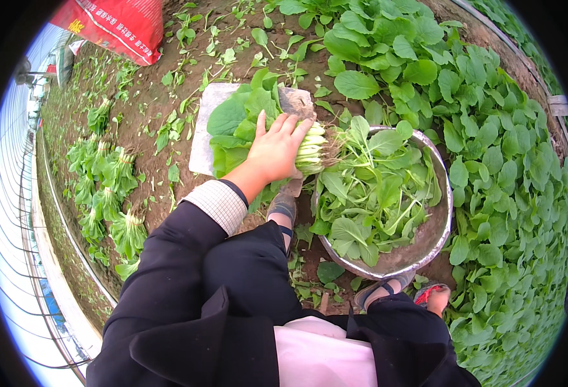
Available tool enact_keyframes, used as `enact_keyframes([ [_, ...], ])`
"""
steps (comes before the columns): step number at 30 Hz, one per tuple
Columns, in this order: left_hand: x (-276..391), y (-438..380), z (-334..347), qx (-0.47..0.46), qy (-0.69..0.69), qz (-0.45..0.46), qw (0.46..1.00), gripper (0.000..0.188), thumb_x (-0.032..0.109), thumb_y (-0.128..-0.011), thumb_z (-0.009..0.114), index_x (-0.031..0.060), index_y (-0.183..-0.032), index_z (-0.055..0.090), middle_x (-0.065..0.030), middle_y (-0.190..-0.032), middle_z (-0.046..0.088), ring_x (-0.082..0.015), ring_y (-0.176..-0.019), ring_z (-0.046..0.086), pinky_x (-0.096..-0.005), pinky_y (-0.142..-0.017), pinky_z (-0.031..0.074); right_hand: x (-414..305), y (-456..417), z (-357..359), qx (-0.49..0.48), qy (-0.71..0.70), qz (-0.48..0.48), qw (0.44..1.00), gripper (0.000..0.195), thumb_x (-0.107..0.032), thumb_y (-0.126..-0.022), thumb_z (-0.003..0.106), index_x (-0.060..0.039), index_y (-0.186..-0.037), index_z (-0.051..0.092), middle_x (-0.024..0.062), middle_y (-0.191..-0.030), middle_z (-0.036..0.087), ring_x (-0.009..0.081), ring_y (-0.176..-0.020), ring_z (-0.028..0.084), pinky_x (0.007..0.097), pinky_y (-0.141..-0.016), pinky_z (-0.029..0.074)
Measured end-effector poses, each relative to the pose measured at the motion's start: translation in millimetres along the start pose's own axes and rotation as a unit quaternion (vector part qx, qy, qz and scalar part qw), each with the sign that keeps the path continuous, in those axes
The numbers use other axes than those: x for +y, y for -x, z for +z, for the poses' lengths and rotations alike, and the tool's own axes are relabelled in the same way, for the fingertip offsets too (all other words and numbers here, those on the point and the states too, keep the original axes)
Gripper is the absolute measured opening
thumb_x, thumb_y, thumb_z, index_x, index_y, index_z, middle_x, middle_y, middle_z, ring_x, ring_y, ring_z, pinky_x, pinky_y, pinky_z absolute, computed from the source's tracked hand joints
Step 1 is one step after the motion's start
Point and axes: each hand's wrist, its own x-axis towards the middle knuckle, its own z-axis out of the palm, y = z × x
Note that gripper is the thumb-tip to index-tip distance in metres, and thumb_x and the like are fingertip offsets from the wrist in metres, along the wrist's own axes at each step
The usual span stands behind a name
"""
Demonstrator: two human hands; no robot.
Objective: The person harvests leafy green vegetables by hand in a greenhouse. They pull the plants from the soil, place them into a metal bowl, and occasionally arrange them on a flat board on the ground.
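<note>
My left hand (276, 147) lies over a bunch of leafy greens (231, 126), its fingers pressing across the pale stems (313, 149). The bunch rests on a flat, pale board (201, 140), leaves to the left and thin roots (332, 145) to the right. Most of my thumb is hidden. Low on the right, past the basin, my right hand (440, 299) is at a small red item (425, 293), which is too small to name. Whether it grips this item is unclear. A round metal basin (446, 213) holds loose greens (361, 193) beside the bunch's roots.
Several tied bunches of greens (114, 193) lie on the soil at left. A red printed sack (119, 29) stands at the upper left. Dense growing greens (487, 193) fill the right side. My feet, one in a sandal (284, 208), flank the basin's near side.
</note>
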Motion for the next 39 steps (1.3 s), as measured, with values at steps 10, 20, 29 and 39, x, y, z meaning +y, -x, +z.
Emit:
enact_keyframes([
  [10,-4.3,-0.6,5.6,0.014,0.002,0.002,1.000,0.109,0.037,-0.048,0.083,0.0131,-0.138,0.026,-0.0097,-0.136,0.035,-0.0264,-0.132,0.026,-0.0561,-0.107,0.010,9.3,-2.4,8.5,-0.293,0.199,-0.094,0.931,0.019,-0.016,-0.068,0.067,0.0020,-0.069,0.062,0.0192,-0.075,0.063,0.0289,-0.069,0.064,0.0376,-0.060,0.050],
  [20,-7.4,0.6,9.1,0.025,0.009,0.007,1.000,0.109,0.037,-0.049,0.083,0.0097,-0.138,0.025,-0.0107,-0.137,0.035,-0.0267,-0.132,0.027,-0.0560,-0.107,0.010,-43.4,-34.3,-58.9,-0.005,0.083,-0.102,0.991,0.018,-0.019,-0.068,0.062,-0.0011,-0.073,0.059,0.0180,-0.074,0.063,0.0334,-0.069,0.061,0.0401,-0.066,0.049],
  [29,-11.4,2.0,13.3,0.027,0.004,0.017,0.999,0.102,0.036,-0.056,0.080,0.0058,-0.138,0.025,-0.0137,-0.138,0.034,-0.0290,-0.132,0.026,-0.0560,-0.107,0.009,-425.6,22.7,-130.6,-0.113,-0.327,-0.441,0.828,0.014,-0.009,-0.087,0.054,-0.0010,-0.096,0.060,0.0021,-0.079,0.059,0.0079,-0.065,0.052,0.0208,-0.059,0.044],
  [39,-17.4,-1.9,27.0,0.097,0.016,0.034,0.995,0.060,0.011,-0.074,0.055,-0.0027,-0.130,0.037,-0.0166,-0.128,0.042,-0.0297,-0.127,0.034,-0.0581,-0.106,0.013,-566.8,135.8,-3.2,-0.327,-0.403,-0.321,0.792,0.020,-0.012,-0.080,0.057,0.0040,-0.089,0.065,0.0091,-0.082,0.066,0.0150,-0.070,0.059,0.0267,-0.070,0.047],
])
